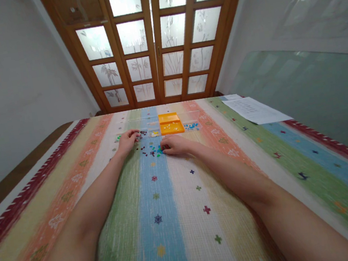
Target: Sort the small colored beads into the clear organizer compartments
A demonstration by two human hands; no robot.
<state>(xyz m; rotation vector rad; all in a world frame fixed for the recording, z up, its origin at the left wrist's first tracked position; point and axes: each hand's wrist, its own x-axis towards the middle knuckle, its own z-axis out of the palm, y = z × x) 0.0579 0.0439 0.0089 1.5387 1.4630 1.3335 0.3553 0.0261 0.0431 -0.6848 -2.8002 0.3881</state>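
My left hand [128,140] is at the front left of a clear compartment box [154,134], its fingers pressed together beside some dark red pieces [143,133]. Whatever its fingertips hold, if anything, is too small to make out. On the cloth in front of the box lies a loose scatter of small blue, green and dark red pieces [153,151]. My right hand [175,144] rests at the right side of that scatter, with curled fingers touching its blue and green pieces. Its fingertips are closed together, and I cannot see what is between them.
An open orange case [172,129] with small white pieces stands at the box. Blue pieces [192,126] fill a section to its right, yellow ones [154,133] one to its left. Paper sheets [253,110] lie at the back right of the striped tablecloth [162,240].
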